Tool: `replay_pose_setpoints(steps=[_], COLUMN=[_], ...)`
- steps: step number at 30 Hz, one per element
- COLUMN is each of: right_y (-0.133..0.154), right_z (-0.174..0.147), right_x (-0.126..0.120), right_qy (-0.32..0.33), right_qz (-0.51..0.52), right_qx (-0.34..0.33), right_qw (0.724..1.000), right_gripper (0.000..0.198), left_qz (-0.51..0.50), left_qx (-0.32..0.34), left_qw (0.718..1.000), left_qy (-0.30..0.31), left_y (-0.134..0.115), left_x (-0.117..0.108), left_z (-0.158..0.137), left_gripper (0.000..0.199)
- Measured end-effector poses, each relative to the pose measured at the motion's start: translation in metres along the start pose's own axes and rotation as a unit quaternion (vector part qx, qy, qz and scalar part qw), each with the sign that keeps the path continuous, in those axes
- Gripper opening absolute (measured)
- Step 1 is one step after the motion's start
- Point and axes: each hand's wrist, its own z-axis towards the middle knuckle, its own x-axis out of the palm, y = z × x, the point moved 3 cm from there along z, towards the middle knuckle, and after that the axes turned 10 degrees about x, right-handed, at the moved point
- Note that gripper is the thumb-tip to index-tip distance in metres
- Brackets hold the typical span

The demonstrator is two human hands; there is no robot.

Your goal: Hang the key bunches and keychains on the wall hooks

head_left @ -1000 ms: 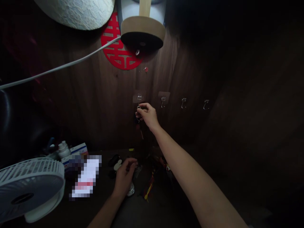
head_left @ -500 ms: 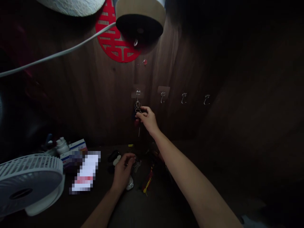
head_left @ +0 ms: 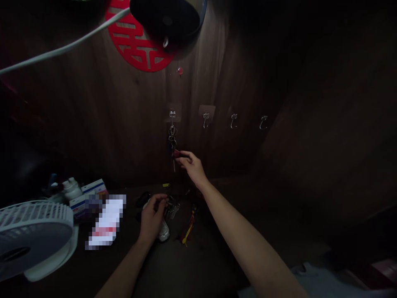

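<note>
A key ring point(head_left: 172, 133) with a clasp hangs from the leftmost metal hook point(head_left: 172, 114) on the dark wood panel. My right hand point(head_left: 192, 167) pinches a dark red tag point(head_left: 177, 154) at the lower end of that bunch. A thin pale strip dangles just below it. Lower down, at the tabletop, my left hand point(head_left: 152, 217) is closed at the ring of a bunch of keys point(head_left: 173, 209), whose blades fan out to the right of the fingertips. Under that hand a silvery rounded object point(head_left: 163, 231) is partly hidden. A red and yellow tassel point(head_left: 187, 231) lies to the right.
More metal hooks point(head_left: 206, 119) run rightward along the panel. A white fan point(head_left: 34, 236), white bottles point(head_left: 72, 188), boxes point(head_left: 94, 188) and a blurred-out paper point(head_left: 107, 221) stand or lie at left. Overhead, a dark round-bottomed object point(head_left: 167, 20) and white cable point(head_left: 65, 47) hang before a red paper-cut point(head_left: 139, 45).
My right hand has moved down from the clasp part of the hanging bunch to its red tag. The view has shifted slightly. My left hand stays at the keys.
</note>
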Motion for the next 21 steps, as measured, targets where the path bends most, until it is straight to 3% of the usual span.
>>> replay_pose_setpoints(steps=[12,21], right_y=[-0.034,-0.055], right_z=[-0.045,-0.072], right_x=[-0.053,-0.082], right_qy=[-0.021,-0.047], right_qz=[-0.025,-0.041], right_qx=[0.075,0.08], right_qw=[0.997,0.995], right_gripper=[0.021,0.022], left_qz=[0.032,0.039], left_qx=[0.02,0.013], left_qw=[0.999,0.999], left_qy=[0.0,0.006], left_y=[0.004,0.007], left_x=[0.0,0.001], left_z=[0.0,-0.001], left_gripper=[0.019,0.021])
